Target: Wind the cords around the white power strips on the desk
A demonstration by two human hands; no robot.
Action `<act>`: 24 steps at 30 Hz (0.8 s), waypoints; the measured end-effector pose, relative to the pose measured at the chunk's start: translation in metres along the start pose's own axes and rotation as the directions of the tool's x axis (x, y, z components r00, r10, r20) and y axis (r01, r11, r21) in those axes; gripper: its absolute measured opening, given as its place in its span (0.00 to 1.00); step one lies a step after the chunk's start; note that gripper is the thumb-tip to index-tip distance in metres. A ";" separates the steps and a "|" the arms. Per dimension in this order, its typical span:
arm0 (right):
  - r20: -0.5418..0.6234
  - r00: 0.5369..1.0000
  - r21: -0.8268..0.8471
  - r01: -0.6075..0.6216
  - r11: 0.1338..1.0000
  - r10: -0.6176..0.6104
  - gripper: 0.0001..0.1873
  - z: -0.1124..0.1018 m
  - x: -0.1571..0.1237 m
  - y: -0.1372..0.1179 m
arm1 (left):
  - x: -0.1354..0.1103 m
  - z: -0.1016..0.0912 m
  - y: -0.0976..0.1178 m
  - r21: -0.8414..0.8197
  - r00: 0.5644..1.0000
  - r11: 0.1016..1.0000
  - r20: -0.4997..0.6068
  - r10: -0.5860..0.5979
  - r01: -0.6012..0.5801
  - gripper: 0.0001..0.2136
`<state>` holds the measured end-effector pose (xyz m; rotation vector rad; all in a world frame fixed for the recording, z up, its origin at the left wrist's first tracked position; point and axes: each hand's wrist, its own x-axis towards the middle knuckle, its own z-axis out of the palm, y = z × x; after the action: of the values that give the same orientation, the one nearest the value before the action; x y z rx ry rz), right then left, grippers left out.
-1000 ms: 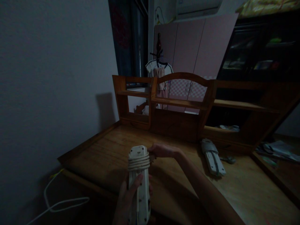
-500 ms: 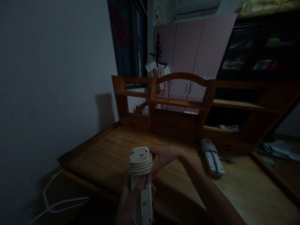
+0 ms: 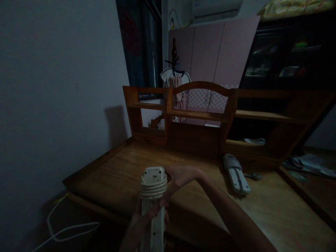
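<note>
A white power strip (image 3: 154, 172) stands nearly upright in front of me, seen from its screwed back. Several turns of white cord (image 3: 153, 189) are wound around its upper part. My left hand (image 3: 140, 222) wraps around the strip below the coil, thumb across its back. Bent at the wrist, my right hand (image 3: 181, 176) is closed at the right side of the coil, with the cord at its fingers; some of its fingertips are hidden behind the strip. Farther right, a second power strip (image 3: 238, 180) lies on the wooden desk (image 3: 112, 168), its grey cord wound around one end.
A wooden shelf unit (image 3: 199, 113) rises along the desk's back edge. Beside the second strip lies a small dark object (image 3: 253, 176), perhaps a plug. A loose white cable (image 3: 76, 225) hangs at the lower left. Papers (image 3: 312, 164) lie at the far right.
The power strip and both hands have shifted slightly left in view. My left thumb has moved a little across the strip. My right hand stays by the coil.
</note>
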<state>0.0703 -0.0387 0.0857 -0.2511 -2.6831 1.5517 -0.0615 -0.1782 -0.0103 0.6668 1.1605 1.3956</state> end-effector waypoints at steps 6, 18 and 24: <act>-0.071 0.997 -0.010 -0.006 1.000 0.005 0.33 0.006 0.002 -0.008 | 0.000 -0.007 0.005 -0.029 0.999 0.999 0.025 -0.020 0.021 0.23; -0.172 0.985 -0.255 -0.067 0.965 0.023 0.32 0.000 0.002 0.005 | -0.004 0.004 -0.002 -0.078 0.999 0.996 0.003 -0.042 0.042 0.30; -0.368 0.930 -0.429 -0.163 0.888 -0.007 0.39 0.008 0.006 0.022 | 0.005 0.007 -0.007 0.074 0.912 0.983 -0.367 0.183 -0.168 0.31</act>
<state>0.0661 -0.0338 0.0619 -0.6014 -2.7055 0.7580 -0.0532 -0.1723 -0.0152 0.5577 1.4581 1.7067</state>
